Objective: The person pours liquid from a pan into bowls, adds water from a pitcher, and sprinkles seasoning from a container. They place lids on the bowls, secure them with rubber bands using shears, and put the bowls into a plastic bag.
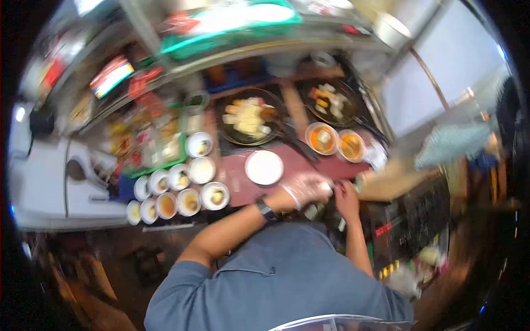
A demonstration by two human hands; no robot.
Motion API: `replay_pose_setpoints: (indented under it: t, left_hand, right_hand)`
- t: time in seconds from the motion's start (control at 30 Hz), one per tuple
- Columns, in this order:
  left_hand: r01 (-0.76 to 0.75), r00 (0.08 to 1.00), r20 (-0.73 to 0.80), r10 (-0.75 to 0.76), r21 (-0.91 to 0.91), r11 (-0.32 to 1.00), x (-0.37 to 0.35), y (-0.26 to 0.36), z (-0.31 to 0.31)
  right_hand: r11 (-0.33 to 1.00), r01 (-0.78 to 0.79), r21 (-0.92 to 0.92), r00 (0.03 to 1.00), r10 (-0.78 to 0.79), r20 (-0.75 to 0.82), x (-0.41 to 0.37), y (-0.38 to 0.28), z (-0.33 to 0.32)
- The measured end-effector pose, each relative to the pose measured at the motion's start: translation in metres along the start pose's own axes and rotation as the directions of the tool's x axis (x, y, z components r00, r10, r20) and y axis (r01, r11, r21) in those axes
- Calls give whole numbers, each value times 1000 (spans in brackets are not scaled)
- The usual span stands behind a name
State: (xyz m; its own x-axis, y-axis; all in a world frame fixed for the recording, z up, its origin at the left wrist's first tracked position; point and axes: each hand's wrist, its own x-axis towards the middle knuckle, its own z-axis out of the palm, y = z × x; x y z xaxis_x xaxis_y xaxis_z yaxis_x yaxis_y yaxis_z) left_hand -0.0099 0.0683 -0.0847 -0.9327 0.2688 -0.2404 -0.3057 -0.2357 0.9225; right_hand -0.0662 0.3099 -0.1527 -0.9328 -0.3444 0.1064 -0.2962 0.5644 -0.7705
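My left hand (309, 188), in a clear plastic glove with a dark watch at the wrist, reaches across the front of the reddish counter (237, 187). Its fingertips meet those of my right hand (346, 197), which looks bare. Both hands have their fingers drawn together, and a small whitish bit shows between them, too blurred to name. Just left of the glove sits a round white plate or lid (264, 167). Beyond the hands stand two tubs of orange soup, one (321, 138) beside the other (351, 146).
A black pan (225, 132) holds noodles and chunks; another pan (348, 117) of food sits right of it. Several small white bowls (214, 196) crowd the left. A shelf (265, 48) with a green tray (182, 46) runs above. A board (395, 185) lies right.
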Motion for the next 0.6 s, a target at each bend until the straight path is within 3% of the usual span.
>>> replay_pose_setpoints:
  t: [0.03,0.07,0.1,0.13,0.17,0.23,0.3,0.37,0.5,0.6]
  left_hand:
    - [-105,993,45,108,-56,993,11,13,-5]
    - [-322,941,6,340,336,885,26,32,-9]
    - [-472,814,48,579,636,611,65,73,-13]
    - [-467,804,105,585,720,513,90,91,-21]
    - [-459,792,159,589,793,402,113,103,-23]
    - [-619,687,357,632,743,253,168,97,-21]
    - [-617,742,516,428,775,134,214,77,-17]
    - [-580,805,552,218,809,97,242,60,-9]
    - [-659,745,656,118,752,-23,274,44,-9]
    - [-612,785,617,62,787,-81,280,41,-2]
  right_hand:
    - [998,-15,-69,1000,14,-5,-2,11,-3]
    - [994,-62,-92,998,62,6,-7,21,-4]
    - [995,-86,-40,996,86,13,-16,14,-16]
    - [989,-143,28,989,142,27,-19,15,-16]
    - [996,-91,23,995,92,-41,-25,24,-12]
    - [992,-107,65,994,109,-17,-33,34,-11]
    - [995,-87,44,996,88,-12,-41,40,-15]
    - [998,-64,21,998,64,-3,-48,46,-21]
    - [990,-108,86,993,112,-43,-62,63,-33]
    - [966,-227,128,974,229,-1,-72,76,-44]
